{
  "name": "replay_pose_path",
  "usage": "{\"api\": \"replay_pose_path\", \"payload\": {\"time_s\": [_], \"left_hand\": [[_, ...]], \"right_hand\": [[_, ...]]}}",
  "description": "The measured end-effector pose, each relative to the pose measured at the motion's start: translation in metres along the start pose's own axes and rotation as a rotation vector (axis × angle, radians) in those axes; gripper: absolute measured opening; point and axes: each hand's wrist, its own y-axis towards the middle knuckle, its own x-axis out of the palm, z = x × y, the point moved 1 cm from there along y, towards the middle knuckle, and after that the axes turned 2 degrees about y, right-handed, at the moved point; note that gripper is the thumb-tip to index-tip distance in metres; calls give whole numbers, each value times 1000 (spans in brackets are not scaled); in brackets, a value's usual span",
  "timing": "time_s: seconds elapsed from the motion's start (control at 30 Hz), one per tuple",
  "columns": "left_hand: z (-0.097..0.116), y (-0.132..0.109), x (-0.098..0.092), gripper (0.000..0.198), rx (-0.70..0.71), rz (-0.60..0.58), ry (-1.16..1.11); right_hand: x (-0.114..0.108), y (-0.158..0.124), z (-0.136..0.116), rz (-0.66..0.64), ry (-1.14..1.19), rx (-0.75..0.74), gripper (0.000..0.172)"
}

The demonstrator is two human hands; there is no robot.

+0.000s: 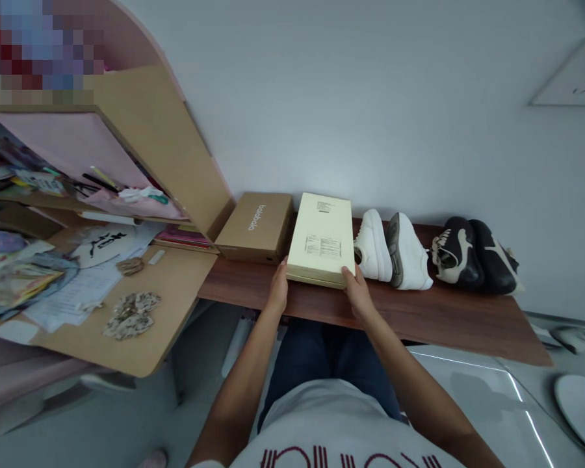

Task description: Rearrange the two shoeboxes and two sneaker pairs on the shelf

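A cream-coloured flat box [322, 224] with small printed labels is between my two hands, over the brown wooden shelf [316, 303]. My left hand [277, 289] grips its near left corner, and my right hand [357, 290] grips the near right corner with the thumb on top. Left of it lies a brown cardboard shoebox [256, 224] marked "balabala". Close by on the right is a pair of white sneakers [376, 247], one turned on its side. I cannot tell whether the cream box's underside touches the shelf.
Black-and-white sneakers [461, 253] sit farther right on the shelf. A wooden desk [175, 312] with papers, a patterned scrunchie [131, 315] and a cubby of clutter stands at left. The pale wall [370, 97] rises behind; a wall socket [575, 78] is at upper right.
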Motion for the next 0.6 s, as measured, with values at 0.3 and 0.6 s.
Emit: {"api": "replay_pose_path", "payload": {"time_s": [0.3,0.6], "left_hand": [[51,-17,13,41,-147,0,-314],[79,-22,31,54,212,24,-33]], "right_hand": [[7,-4,4,-143,252,185,91],[21,6,22,-124,161,113,75]]}}
